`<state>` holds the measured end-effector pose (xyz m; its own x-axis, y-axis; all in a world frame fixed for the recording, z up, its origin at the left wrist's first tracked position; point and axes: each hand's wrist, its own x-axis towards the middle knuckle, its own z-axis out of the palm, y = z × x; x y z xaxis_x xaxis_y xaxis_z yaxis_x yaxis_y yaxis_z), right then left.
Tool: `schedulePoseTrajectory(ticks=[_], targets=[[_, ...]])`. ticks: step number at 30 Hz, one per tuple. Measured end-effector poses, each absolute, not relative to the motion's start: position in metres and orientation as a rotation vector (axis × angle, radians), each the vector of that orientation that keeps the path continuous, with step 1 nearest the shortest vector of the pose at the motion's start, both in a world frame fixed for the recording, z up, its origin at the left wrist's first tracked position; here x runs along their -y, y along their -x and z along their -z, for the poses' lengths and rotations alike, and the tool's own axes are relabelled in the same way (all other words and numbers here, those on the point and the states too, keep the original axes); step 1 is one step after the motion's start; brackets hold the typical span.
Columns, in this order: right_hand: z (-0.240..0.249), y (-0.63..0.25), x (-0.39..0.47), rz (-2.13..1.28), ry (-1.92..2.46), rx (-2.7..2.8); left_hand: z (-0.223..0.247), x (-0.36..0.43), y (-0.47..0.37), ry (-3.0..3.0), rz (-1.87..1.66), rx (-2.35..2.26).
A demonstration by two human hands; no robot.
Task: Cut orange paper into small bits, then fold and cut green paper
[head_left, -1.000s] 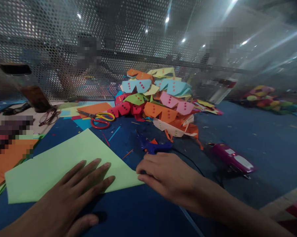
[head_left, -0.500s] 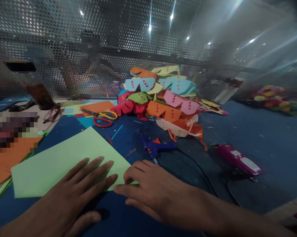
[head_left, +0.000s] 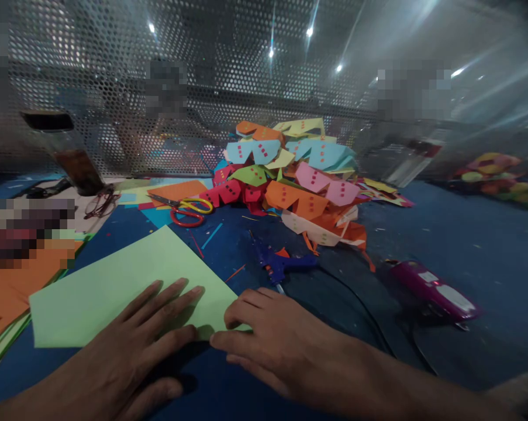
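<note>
A pale green sheet of paper (head_left: 114, 275) lies on the blue table, its bottom edge straight and its top coming to a point. My left hand (head_left: 145, 339) rests on the sheet with fingers spread, the thumb apart on the table below the paper's edge. At the sheet's right corner is my right hand (head_left: 264, 339), its fingers curled and closed on that corner. The corner itself is hidden under these fingers. Just beyond my right hand a blue glue gun (head_left: 281, 262) lies on its side.
Scissors (head_left: 187, 211) with red and yellow handles lie behind the sheet. A heap of folded coloured paper pieces (head_left: 290, 181) stands at the back. Orange paper (head_left: 27, 292) is stacked left. A bottle (head_left: 75, 164), eyeglasses (head_left: 100, 203) and a magenta device (head_left: 434, 290) with a cord also lie around.
The view has shifted slightly, so everything sits a little further right. My left index finger has drawn back toward the paper's bottom edge. My right hand remains at the corner.
</note>
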<state>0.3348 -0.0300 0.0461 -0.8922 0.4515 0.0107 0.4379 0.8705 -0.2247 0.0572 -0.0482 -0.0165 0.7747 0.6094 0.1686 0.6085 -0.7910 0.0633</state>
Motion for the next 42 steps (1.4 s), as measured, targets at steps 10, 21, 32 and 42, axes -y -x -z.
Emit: schedulePoseTrajectory(ticks=[10,21,32,42], targets=[[-0.040,-0.330,0.031,-0.235,0.736,3.009,0.013,0.045,-0.061,-3.086,-0.413,-0.864],[-0.037,-0.329,0.032,-0.179,0.726,3.009,0.008,0.043,-0.065,-3.131,-0.364,-0.810],[-0.042,-0.331,0.031,-0.176,0.724,3.015,0.008,0.044,-0.065,-3.144,-0.388,-0.835],[-0.043,-0.341,0.025,-0.237,0.709,2.999,0.004,0.038,-0.062,-3.142,-0.407,-0.776]])
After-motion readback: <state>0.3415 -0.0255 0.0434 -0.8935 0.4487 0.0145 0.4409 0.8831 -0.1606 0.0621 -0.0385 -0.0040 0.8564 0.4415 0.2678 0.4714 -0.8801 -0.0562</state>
